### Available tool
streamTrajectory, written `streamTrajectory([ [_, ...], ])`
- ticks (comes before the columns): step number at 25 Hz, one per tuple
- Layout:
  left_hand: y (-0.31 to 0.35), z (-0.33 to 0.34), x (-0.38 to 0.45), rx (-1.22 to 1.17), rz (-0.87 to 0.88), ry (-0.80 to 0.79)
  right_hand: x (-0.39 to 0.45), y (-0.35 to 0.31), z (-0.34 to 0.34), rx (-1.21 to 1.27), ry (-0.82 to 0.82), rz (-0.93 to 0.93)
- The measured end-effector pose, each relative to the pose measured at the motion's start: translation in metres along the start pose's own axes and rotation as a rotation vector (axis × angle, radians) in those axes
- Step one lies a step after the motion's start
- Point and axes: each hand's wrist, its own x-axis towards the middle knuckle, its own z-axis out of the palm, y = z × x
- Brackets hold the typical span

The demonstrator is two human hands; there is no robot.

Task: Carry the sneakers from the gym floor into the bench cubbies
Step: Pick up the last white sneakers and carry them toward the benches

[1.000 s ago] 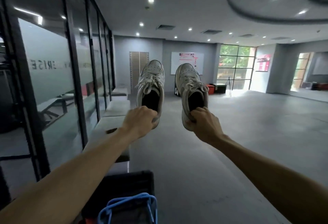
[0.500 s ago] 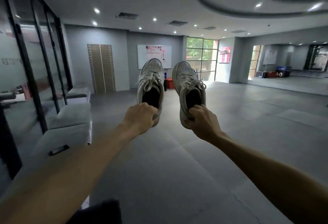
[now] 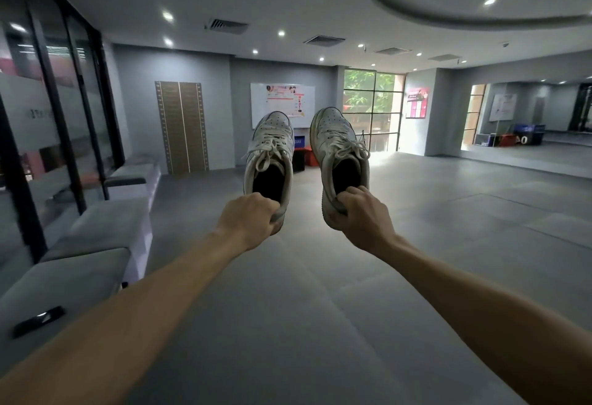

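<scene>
Two white sneakers (image 3: 270,161) ride in mid-air, toes pointing away from you, your left hand (image 3: 248,223) and right hand (image 3: 360,218) each gripping a heel; the bench (image 3: 96,231) lies off your left arm, nearer that hand.

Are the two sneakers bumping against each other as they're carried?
Apart. The head view shows floor and wall between the left sneaker and the right sneaker along their whole length.
</scene>
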Motion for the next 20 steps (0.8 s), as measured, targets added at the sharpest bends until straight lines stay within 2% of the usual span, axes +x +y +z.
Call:
streamTrajectory([
  [5,-0.046,0.087,0.114,-0.002,-0.051,0.013,0.092,0.077,0.092,0.017,0.019,-0.018],
  [10,-0.116,0.190,0.240,-0.008,-0.074,0.030,0.203,0.153,0.215,0.034,0.017,-0.043],
  [20,-0.254,0.353,0.488,0.030,-0.132,0.037,0.426,0.273,0.430,0.074,0.005,-0.067],
])
